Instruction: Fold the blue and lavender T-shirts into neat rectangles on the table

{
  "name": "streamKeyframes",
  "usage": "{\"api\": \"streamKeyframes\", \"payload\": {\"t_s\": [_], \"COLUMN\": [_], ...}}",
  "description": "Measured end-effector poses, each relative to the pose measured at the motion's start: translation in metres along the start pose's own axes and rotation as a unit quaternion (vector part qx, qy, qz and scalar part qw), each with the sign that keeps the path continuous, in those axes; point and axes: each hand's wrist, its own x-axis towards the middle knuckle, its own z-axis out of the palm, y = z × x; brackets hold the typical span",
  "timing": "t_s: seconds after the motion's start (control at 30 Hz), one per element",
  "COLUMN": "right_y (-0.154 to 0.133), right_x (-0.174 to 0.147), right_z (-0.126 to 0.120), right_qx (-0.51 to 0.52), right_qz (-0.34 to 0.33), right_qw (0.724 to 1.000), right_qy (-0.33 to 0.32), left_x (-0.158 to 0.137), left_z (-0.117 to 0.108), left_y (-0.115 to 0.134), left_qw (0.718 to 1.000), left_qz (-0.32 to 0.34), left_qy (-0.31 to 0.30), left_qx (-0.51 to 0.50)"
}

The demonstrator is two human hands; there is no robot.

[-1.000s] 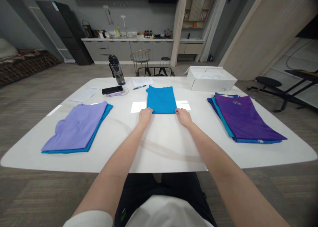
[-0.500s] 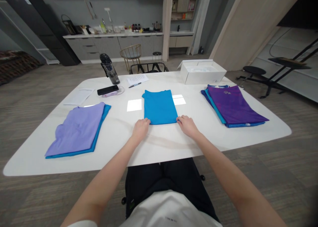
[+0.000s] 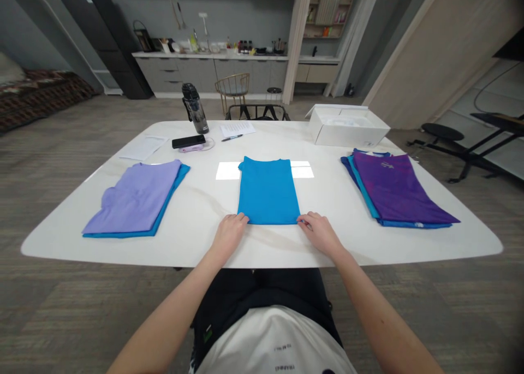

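Note:
A blue T-shirt (image 3: 269, 191), folded into a neat rectangle, lies flat in the middle of the white table (image 3: 196, 248). My left hand (image 3: 231, 233) pinches its near left corner between thumb and fingers. At the near right corner, my right hand (image 3: 319, 231) grips the cloth the same way. To the left rests a folded lavender shirt (image 3: 137, 196) on top of a blue one (image 3: 164, 210). On the right is a stack of folded shirts, with a purple shirt (image 3: 399, 185) uppermost and blue ones under it.
Behind the blue shirt are a dark water bottle (image 3: 195, 109), a black phone (image 3: 188, 142), a pen (image 3: 232, 138) and printed paper (image 3: 237, 128). An open white box (image 3: 347, 125) stands at the back right. Another sheet (image 3: 144, 147) lies at the left.
The view has turned a little to the left. The blue shirt sits slightly nearer to me, with both hands still at its near corners.

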Motion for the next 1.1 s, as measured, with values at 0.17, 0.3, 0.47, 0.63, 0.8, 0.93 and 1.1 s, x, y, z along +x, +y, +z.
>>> {"api": "streamKeyframes", "payload": {"t_s": [0.17,0.3,0.47,0.63,0.8,0.93,1.1], "right_y": [0.005,0.012,0.025,0.036,0.035,0.039,0.051], "right_x": [0.020,0.047,0.094,0.159,0.219,0.250,0.274], "right_z": [-0.007,-0.003,0.006,0.008,0.006,0.009,0.011], "right_qx": [0.059,0.099,0.067,0.008,0.055,0.130,0.163], "right_qz": [-0.025,-0.012,0.030,0.127,0.211,0.256,0.267], "right_qw": [0.998,0.995,0.997,0.991,0.976,0.958,0.950], "right_qy": [-0.027,-0.006,0.024,0.039,0.010,0.005,0.003], "left_x": [0.009,0.032,0.071,0.131,0.190,0.218,0.247], "left_z": [-0.002,-0.001,0.005,0.010,0.008,0.007,0.012], "left_y": [-0.009,-0.021,-0.036,-0.055,-0.068,-0.072,-0.083], "left_qw": [0.999,0.997,0.995,0.991,0.971,0.940,0.850], "left_qz": [-0.004,-0.021,-0.071,-0.120,-0.200,-0.255,-0.323], "left_qy": [0.008,0.043,0.065,0.042,0.000,0.024,0.087], "left_qx": [-0.049,-0.054,-0.016,-0.044,-0.131,-0.223,-0.406]}}
